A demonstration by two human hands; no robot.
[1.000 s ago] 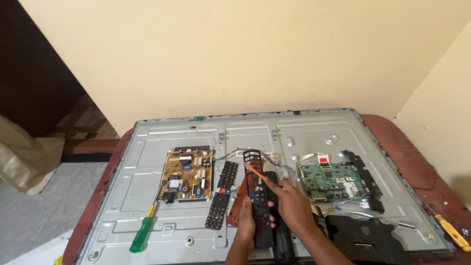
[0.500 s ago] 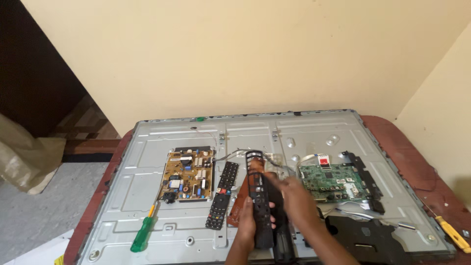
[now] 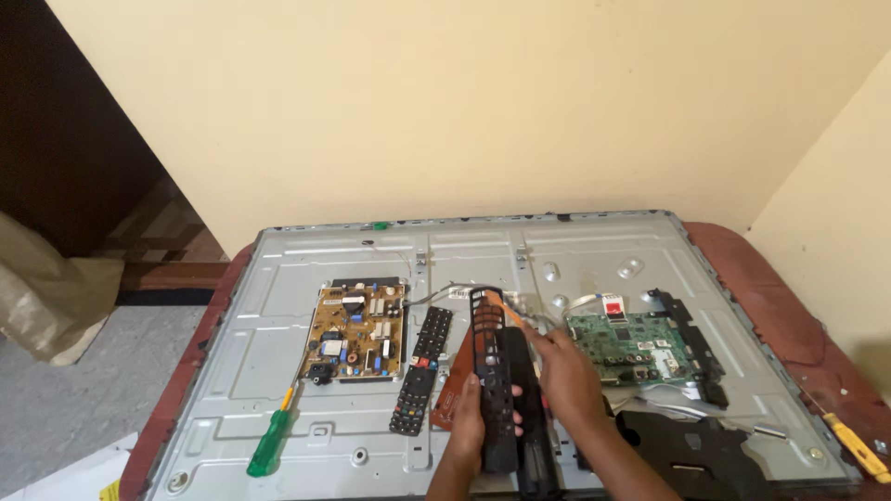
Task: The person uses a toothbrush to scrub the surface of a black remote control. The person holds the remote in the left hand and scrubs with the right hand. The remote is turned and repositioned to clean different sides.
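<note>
Black perforated remote-control shell (image 3: 492,371), gripped by left hand (image 3: 467,422), now stands steeper; right hand (image 3: 566,376) fingers pinch its one-o'clock edge.

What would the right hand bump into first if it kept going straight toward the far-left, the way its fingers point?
Probably the black remote shell that the right hand already touches; beyond it, the rubber keypad, though depth is hard to judge.

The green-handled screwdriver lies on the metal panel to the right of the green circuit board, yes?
Not quite. In the head view the green-handled screwdriver lies on the metal panel at its left, below the brown circuit board, far from the green circuit board.
</note>
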